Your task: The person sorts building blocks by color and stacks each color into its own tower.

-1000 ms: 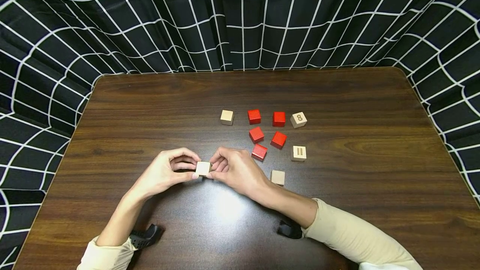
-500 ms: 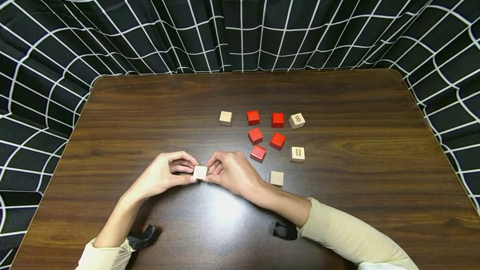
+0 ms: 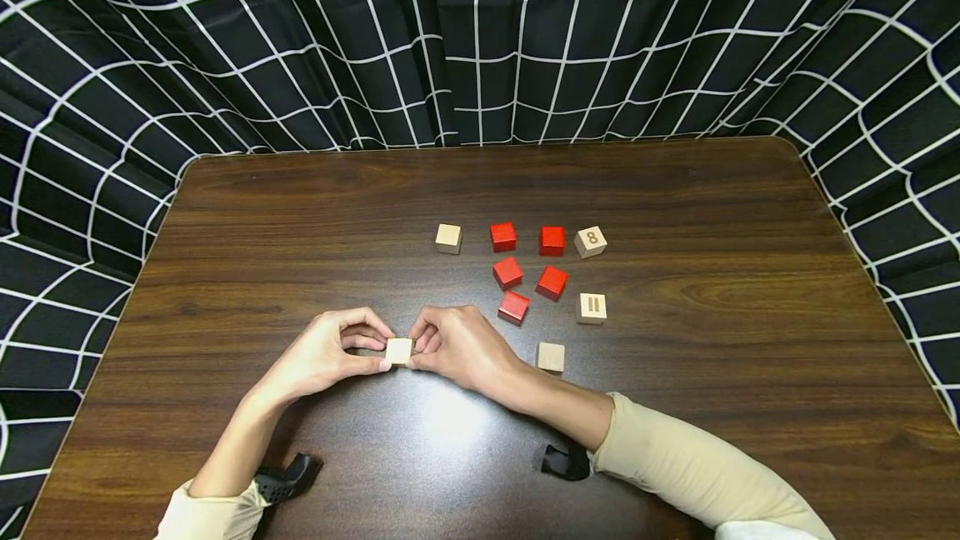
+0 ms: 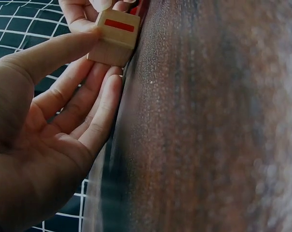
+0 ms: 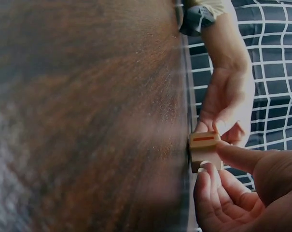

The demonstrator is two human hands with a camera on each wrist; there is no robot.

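Between both hands is a pale wooden cube [image 3: 399,351] with a plain top. A red bar [image 4: 119,25] marks the side that faces the wrist cameras. The left hand [image 3: 322,357] pinches its left side with thumb and fingers. From the opposite side, the thumb and fingertips of the right hand [image 3: 467,347] pinch it too. In the right wrist view the wooden cube [image 5: 204,157] sits at the tabletop; whether it touches the surface I cannot tell.
Several red cubes [image 3: 507,273] lie right of and beyond the hands. Around them are wooden cubes: one marked 8 [image 3: 591,242], one with two bars [image 3: 592,307], a plain one [image 3: 448,238] at the back, and another plain one [image 3: 551,357] by the right forearm.
Both hands have drawn the held cube slightly toward the person, their pinch unchanged. The head view has shifted a little; the other cubes have stayed in place.
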